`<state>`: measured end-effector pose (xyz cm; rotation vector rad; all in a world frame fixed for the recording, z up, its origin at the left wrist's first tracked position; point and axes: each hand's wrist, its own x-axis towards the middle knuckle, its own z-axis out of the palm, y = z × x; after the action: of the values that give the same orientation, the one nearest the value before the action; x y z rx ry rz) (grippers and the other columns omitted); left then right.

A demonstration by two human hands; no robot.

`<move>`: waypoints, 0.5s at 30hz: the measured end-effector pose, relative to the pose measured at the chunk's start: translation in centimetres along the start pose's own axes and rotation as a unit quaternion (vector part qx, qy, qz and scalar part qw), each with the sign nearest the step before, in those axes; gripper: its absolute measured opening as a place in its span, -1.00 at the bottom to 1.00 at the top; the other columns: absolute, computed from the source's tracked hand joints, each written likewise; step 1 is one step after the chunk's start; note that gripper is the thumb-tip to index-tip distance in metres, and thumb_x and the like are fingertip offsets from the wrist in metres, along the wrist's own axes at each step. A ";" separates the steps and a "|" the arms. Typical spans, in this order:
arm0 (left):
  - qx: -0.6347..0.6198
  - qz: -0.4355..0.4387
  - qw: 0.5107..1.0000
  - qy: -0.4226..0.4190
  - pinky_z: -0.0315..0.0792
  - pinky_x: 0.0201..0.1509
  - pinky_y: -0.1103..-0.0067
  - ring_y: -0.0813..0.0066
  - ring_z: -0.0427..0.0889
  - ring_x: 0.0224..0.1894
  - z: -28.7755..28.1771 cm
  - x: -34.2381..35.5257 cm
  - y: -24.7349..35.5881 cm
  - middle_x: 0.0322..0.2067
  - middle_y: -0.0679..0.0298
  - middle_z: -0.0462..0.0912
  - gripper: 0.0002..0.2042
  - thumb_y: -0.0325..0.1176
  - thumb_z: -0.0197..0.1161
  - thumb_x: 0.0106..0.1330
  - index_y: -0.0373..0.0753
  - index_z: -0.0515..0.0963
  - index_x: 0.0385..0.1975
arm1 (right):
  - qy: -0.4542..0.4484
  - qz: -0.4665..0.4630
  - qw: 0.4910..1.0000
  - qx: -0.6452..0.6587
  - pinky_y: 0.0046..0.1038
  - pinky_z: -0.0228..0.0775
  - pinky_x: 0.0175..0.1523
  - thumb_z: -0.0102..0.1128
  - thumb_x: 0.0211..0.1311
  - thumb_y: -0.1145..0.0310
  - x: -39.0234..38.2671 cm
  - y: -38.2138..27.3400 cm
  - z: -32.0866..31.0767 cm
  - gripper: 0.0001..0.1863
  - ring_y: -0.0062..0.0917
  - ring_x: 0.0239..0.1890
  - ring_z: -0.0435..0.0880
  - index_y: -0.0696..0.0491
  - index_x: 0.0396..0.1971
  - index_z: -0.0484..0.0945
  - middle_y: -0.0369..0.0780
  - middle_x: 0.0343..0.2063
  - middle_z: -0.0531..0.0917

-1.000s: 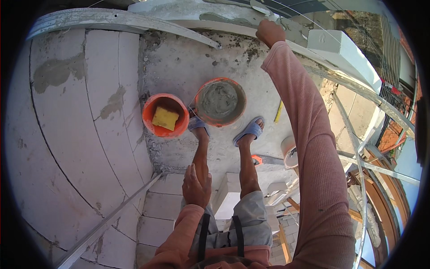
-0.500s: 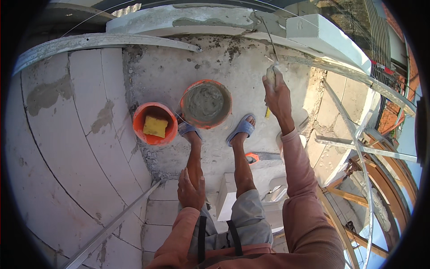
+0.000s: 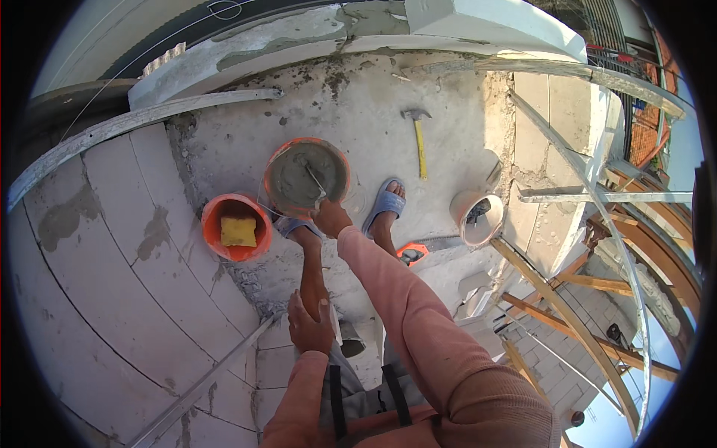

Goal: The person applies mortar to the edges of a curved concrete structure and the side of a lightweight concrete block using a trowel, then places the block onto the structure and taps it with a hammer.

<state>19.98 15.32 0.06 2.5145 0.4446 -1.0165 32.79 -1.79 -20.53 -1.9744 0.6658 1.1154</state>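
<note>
My right hand (image 3: 331,218) grips a trowel (image 3: 315,178) whose blade is sunk in the wet grey mortar (image 3: 296,170). The mortar sits in an orange bucket (image 3: 344,158) in front of my feet. My left hand (image 3: 309,322) rests against my left knee, fingers stretched out, with nothing held. Just left of the mortar bucket stands a smaller orange bucket (image 3: 210,240) with a yellow sponge (image 3: 238,231) inside. On the concrete floor to the right lies a hammer (image 3: 420,145) with a yellow handle.
White block walls rise on the left (image 3: 112,201) and along the far edge (image 3: 276,41). A pale bucket (image 3: 490,222) with dark stuff in it stands at right, near an orange-edged tool (image 3: 413,254). Metal bars and wooden beams (image 3: 582,313) fill the right side.
My right hand has swung down and left from the far wall, carrying the trowel into the mortar. The view has shifted, so the hammer and the pale bucket show fully.
</note>
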 end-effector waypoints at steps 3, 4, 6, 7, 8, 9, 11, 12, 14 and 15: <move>-0.017 -0.013 1.000 -0.008 0.29 0.44 0.18 -0.06 0.36 0.39 0.2 0.0 0.0 0.36 -0.04 0.34 -0.30 -0.04 0.29 0.36 -0.22 0.24 0.42 | -0.038 -0.016 0.995 0.086 -0.03 0.58 -0.05 0.18 0.35 0.00 -3.5 1.5 -2.7 -0.45 0.02 -0.14 0.74 0.19 0.07 0.53 0.14 -0.09 0.69; -0.021 -0.008 1.000 -0.009 0.29 0.44 0.18 -0.06 0.36 0.39 0.3 0.1 -0.1 0.36 -0.04 0.34 -0.30 -0.04 0.29 0.36 -0.22 0.24 0.42 | -0.061 -0.017 0.989 0.131 -0.10 0.62 -0.14 0.22 0.34 -0.02 -5.3 2.1 -4.2 -0.44 -0.08 -0.23 0.78 0.19 0.06 0.55 0.09 -0.12 0.71; -0.011 -0.009 1.000 -0.003 0.27 0.45 0.18 -0.06 0.34 0.41 0.4 0.2 -0.1 0.36 -0.04 0.34 -0.29 -0.04 0.29 0.36 -0.22 0.24 0.43 | -0.144 -0.015 0.954 0.262 -0.35 0.58 -0.41 0.23 0.38 -0.03 -9.3 3.0 -7.2 -0.45 -0.41 -0.47 0.73 0.16 0.07 0.53 -0.11 -0.27 0.70; -0.015 -0.004 1.000 0.001 0.27 0.45 0.18 -0.06 0.34 0.41 0.4 0.2 -0.2 0.36 -0.04 0.34 -0.29 -0.04 0.29 0.36 -0.22 0.24 0.43 | -0.152 0.000 0.933 0.327 -0.45 0.49 -0.50 0.20 0.42 -0.02 -11.1 3.0 -8.3 -0.48 -0.54 -0.54 0.64 0.14 0.09 0.52 -0.19 -0.32 0.66; -0.012 0.004 1.000 0.003 0.28 0.44 0.18 -0.06 0.35 0.40 0.4 0.2 -0.2 0.36 -0.03 0.35 -0.29 -0.03 0.29 0.36 -0.22 0.24 0.42 | -0.173 0.007 0.901 0.397 -0.55 0.41 -0.58 0.17 0.46 -0.01 -12.4 2.6 -9.4 -0.50 -0.66 -0.61 0.55 0.12 0.10 0.50 -0.27 -0.37 0.61; -0.005 0.007 1.000 0.007 0.29 0.44 0.18 -0.05 0.35 0.40 0.3 0.3 -0.2 0.36 -0.03 0.35 -0.29 -0.02 0.29 0.36 -0.22 0.25 0.42 | -0.178 -0.002 0.877 0.447 -0.55 0.40 -0.57 0.16 0.47 0.00 -13.2 2.2 -10.7 -0.51 -0.67 -0.62 0.54 0.10 0.13 0.49 -0.28 -0.36 0.61; 0.000 -0.001 1.000 0.009 0.29 0.43 0.18 -0.04 0.36 0.40 0.2 0.3 -0.2 0.36 -0.03 0.35 -0.30 -0.02 0.29 0.36 -0.22 0.25 0.41 | -0.192 -0.024 0.839 0.508 -0.57 0.39 -0.56 0.17 0.48 0.00 -14.3 0.9 -13.0 -0.47 -0.67 -0.63 0.52 0.08 0.21 0.45 -0.29 -0.35 0.61; 0.000 0.007 1.000 0.011 0.30 0.42 0.17 -0.04 0.37 0.39 0.2 0.3 -0.2 0.36 -0.03 0.35 -0.30 -0.02 0.29 0.36 -0.22 0.26 0.41 | -0.190 -0.019 0.830 0.524 -0.58 0.38 -0.55 0.19 0.47 -0.01 -14.0 -0.1 -14.2 -0.43 -0.67 -0.63 0.52 0.08 0.25 0.42 -0.28 -0.34 0.61; 0.013 0.002 1.000 0.016 0.34 0.39 0.17 -0.03 0.40 0.37 0.2 0.4 -0.3 0.34 -0.02 0.37 -0.31 -0.02 0.30 0.36 -0.21 0.26 0.40 | -0.149 -0.098 0.840 0.513 -0.60 0.38 -0.53 0.19 0.47 -0.01 -12.4 -2.3 -17.0 -0.44 -0.66 -0.62 0.52 0.07 0.25 0.45 -0.29 -0.34 0.61; 0.011 0.015 1.000 0.022 0.36 0.37 0.17 -0.03 0.41 0.36 0.2 0.4 -0.3 0.33 -0.02 0.39 -0.31 -0.03 0.30 0.36 -0.20 0.26 0.40 | -0.101 -0.118 0.872 0.465 -0.60 0.39 -0.52 0.21 0.44 0.00 -11.2 -3.6 -18.6 -0.44 -0.66 -0.61 0.53 0.09 0.24 0.46 -0.27 -0.35 0.61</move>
<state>20.02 15.56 -0.44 2.5592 0.4104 -0.9609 38.92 -14.09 -3.35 -1.0510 0.6527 0.6345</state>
